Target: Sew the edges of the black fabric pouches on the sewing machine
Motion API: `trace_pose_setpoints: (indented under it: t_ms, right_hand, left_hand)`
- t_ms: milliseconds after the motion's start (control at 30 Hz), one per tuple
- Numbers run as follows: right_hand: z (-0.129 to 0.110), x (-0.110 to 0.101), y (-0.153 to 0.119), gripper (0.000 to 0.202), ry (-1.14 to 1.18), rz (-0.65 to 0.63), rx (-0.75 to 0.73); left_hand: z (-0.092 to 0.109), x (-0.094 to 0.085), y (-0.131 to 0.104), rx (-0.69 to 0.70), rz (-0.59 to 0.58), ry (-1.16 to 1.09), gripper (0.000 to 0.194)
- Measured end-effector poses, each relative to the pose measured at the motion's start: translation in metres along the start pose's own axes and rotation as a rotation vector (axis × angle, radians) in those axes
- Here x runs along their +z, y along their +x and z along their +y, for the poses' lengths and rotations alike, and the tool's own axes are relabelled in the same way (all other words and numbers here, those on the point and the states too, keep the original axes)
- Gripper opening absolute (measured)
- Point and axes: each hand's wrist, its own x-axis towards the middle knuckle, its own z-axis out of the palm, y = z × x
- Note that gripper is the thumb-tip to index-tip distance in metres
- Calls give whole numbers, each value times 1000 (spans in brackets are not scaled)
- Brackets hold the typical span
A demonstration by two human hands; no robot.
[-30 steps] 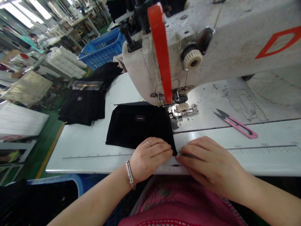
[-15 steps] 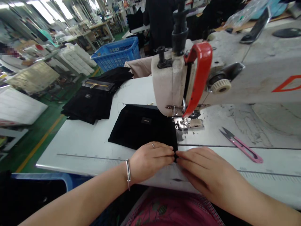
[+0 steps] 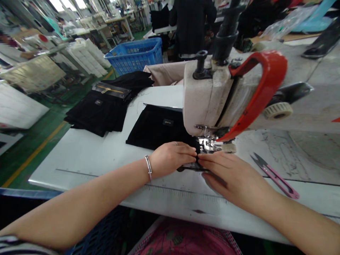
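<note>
Black fabric piece (image 3: 148, 127) fed farther in, both hands now close to the presser foot (image 3: 205, 144)

The fingers of the left hand (image 3: 170, 159) lie flat and together on the near right corner of the black piece; those of the right hand (image 3: 228, 173) meet them at its edge from the other side, with the thumb set lower and apart. Whether either hand pinches the cloth or only presses it down cannot be told, since the fingers cover that corner.

Compared with a second ago, both hands and the piece have gone forward: the corner was out by the ruler markings (image 3: 186, 193) and now sits just in front of the foot. By my reading, most of the right edge has passed the needle area, and only a short stretch is left on the near side.

The piece lies flat on the tabletop (image 3: 79, 152), its small label (image 3: 168, 122) facing up, its right edge running in under the head of the sewing machine (image 3: 199, 99). Right of the hands, the pink-handled snips (image 3: 281, 182) lie untouched. Farther left, a stack of black pieces (image 3: 98, 115) overhangs the tabletop's edge, a gold zipper (image 3: 114, 91) across it. Beyond stands a blue basket (image 3: 134, 58).
</note>
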Motion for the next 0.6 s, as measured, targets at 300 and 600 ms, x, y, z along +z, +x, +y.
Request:
trace_pose_setpoints:
  t_ms: [300, 600]
  right_hand:
    - [9, 7, 11, 33, -235, 26, 184]
    - [10, 11, 12, 32, -216, 45, 193]
  left_hand:
    - [-27, -1, 13, -119, 49, 55, 24]
    - [-36, 2, 21, -297, 79, 109, 19]
